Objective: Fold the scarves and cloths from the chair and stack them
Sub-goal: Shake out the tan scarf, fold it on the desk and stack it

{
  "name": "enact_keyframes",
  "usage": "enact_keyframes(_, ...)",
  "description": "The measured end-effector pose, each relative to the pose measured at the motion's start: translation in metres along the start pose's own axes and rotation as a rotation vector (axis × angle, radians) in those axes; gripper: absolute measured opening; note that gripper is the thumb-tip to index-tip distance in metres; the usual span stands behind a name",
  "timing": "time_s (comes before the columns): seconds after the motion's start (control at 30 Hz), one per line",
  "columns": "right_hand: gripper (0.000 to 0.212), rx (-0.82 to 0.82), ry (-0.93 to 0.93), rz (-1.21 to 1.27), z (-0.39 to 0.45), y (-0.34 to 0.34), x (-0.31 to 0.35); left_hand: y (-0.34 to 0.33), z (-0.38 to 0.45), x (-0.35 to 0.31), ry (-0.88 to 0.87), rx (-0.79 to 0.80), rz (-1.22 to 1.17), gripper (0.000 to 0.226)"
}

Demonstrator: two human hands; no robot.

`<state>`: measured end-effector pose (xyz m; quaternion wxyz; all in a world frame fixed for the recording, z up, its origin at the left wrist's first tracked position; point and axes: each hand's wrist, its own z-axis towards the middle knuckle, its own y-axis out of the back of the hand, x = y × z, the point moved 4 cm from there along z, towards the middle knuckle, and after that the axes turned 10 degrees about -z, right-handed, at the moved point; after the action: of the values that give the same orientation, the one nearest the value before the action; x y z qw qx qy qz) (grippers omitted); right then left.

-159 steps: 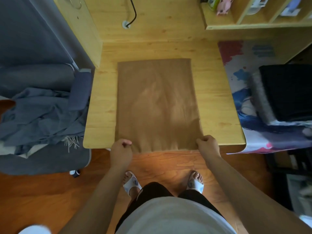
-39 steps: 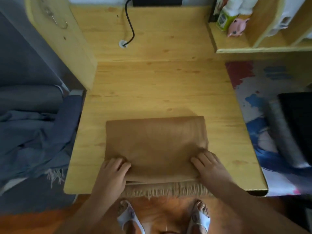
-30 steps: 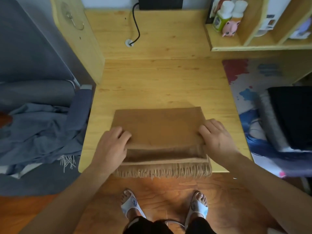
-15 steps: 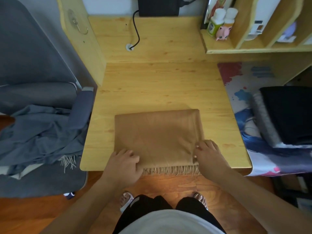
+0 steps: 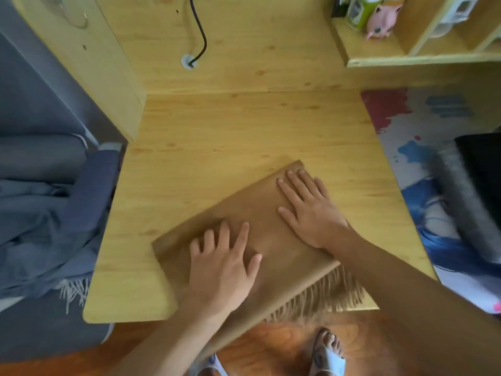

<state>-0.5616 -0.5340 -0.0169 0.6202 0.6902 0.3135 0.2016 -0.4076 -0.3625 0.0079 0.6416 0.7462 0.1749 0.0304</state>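
The scarf (image 5: 273,232) in the middle of the frame is soft brown cloth, matt, a bit fuzzy, with loose stringy fringe at its lower right edge. The desk (image 5: 230,137) under it is light yellow wood, smooth, with lines and small dark knots in it. The shelf (image 5: 379,50) at the upper right is the same pale wood. The mat (image 5: 401,126) at the right looks smooth, with printed colour splashes. The blue cloth (image 5: 46,226) at the left is soft and matt, with pale fringe. The floor (image 5: 284,340) at the bottom is shiny reddish wood. The cable (image 5: 200,31) at the top is black and smooth.
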Motion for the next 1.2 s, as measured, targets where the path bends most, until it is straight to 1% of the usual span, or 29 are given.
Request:
enact_keyframes(0.07, 0.070, -0.015, 0.186, -0.076, 0.026, 0.009, -0.009, 0.013, 0.011, 0.003, -0.159, -0.104, 0.046, 0.053)
enact_keyframes(0.1, 0.068, -0.045, 0.245, -0.127, 0.035, 0.016, -0.011, 0.018, 0.018, 0.008, -0.221, -0.146, 0.048, 0.048)
enact_keyframes(0.13, 0.064, -0.081, 0.268, -0.177, 0.040, 0.025, -0.008, 0.022, 0.026, 0.016, -0.227, -0.151, 0.034, 0.045)
enact_keyframes(0.17, 0.061, -0.136, 0.243, -0.179, 0.040, 0.035, -0.001, 0.020, 0.032, 0.027, -0.181, -0.118, 0.001, 0.047)
enact_keyframes(0.2, 0.060, -0.183, 0.176, -0.140, 0.034, 0.043, 0.013, 0.015, 0.034, 0.037, -0.108, -0.072, -0.041, 0.052)
enact_keyframes(0.23, 0.058, -0.189, 0.069, -0.029, 0.023, 0.048, 0.030, 0.008, 0.029, 0.046, -0.043, -0.026, -0.074, 0.057)
enact_keyframes(0.3, 0.057, -0.103, -0.151, 0.255, -0.005, 0.040, 0.059, -0.009, 0.006, 0.055, -0.021, 0.008, -0.059, 0.064)
enact_keyframes(0.33, 0.061, -0.036, -0.198, 0.307, -0.018, 0.029, 0.071, -0.016, -0.007, 0.057, -0.044, 0.033, -0.044, 0.067)
enact_keyframes(0.37, 0.065, -0.008, -0.186, 0.254, -0.025, 0.018, 0.075, -0.020, -0.018, 0.059, -0.071, 0.053, -0.040, 0.071)
enact_keyframes(0.43, 0.070, -0.005, -0.074, 0.065, -0.022, 0.006, 0.068, -0.018, -0.028, 0.059, -0.131, 0.075, -0.016, 0.078)
enact_keyframes(0.47, 0.071, -0.006, -0.008, 0.020, -0.013, 0.004, 0.062, -0.013, -0.027, 0.057, -0.188, 0.071, 0.013, 0.081)
enact_keyframes(0.53, 0.070, -0.008, 0.153, -0.011, 0.005, 0.006, 0.052, 0.003, -0.019, 0.043, -0.403, 0.033, 0.080, 0.076)
enact_keyframes(0.6, 0.068, -0.026, 0.245, -0.010, 0.019, 0.013, 0.044, 0.014, -0.007, 0.027, -0.623, 0.011, 0.086, 0.065)
enact_keyframes(0.63, 0.063, -0.055, 0.245, -0.006, 0.022, 0.019, 0.042, 0.013, -0.001, 0.023, -0.671, 0.037, 0.082, 0.065)
enact_keyframes(0.67, 0.057, -0.108, 0.206, 0.008, 0.021, 0.026, 0.042, 0.007, 0.005, 0.022, -0.675, 0.078, 0.086, 0.067)
enact_keyframes(0.73, 0.048, -0.242, 0.078, 0.081, 0.005, 0.035, 0.046, -0.010, 0.011, 0.027, -0.618, 0.140, 0.094, 0.069)
enact_keyframes(0.8, 0.057, -0.165, 0.021, 0.087, -0.028, 0.022, 0.050, -0.022, 0.009, 0.033, -0.571, 0.154, 0.101, 0.070)
enact_keyframes(0.87, 0.066, -0.042, 0.027, 0.010, -0.056, 0.001, 0.038, -0.021, 0.008, 0.033, -0.562, 0.157, 0.095, 0.070)
enact_keyframes(0.97, 0.069, 0.051, 0.009, -0.029, -0.060, -0.011, 0.008, -0.012, 0.001, 0.027, -0.608, 0.130, 0.072, 0.067)
enact_keyframes(1.03, 0.068, 0.060, 0.053, -0.100, -0.055, -0.012, 0.005, -0.015, -0.019, 0.024, -0.757, 0.172, 0.077, 0.066)
enact_keyframes(1.07, 0.068, 0.062, 0.071, -0.135, -0.053, -0.011, 0.006, -0.020, -0.034, 0.027, -0.836, 0.208, 0.093, 0.069)
enact_keyframes(1.1, 0.067, 0.052, 0.072, -0.176, -0.053, -0.007, 0.008, -0.024, -0.047, 0.031, -0.879, 0.243, 0.108, 0.076)
enact_keyframes(1.17, 0.063, -0.024, 0.052, -0.206, -0.062, 0.010, 0.018, -0.029, -0.063, 0.041, -0.899, 0.262, 0.124, 0.091)
enact_keyframes(1.2, 0.061, -0.081, 0.067, -0.156, -0.073, 0.021, 0.028, -0.031, -0.064, 0.045, -0.908, 0.242, 0.134, 0.095)
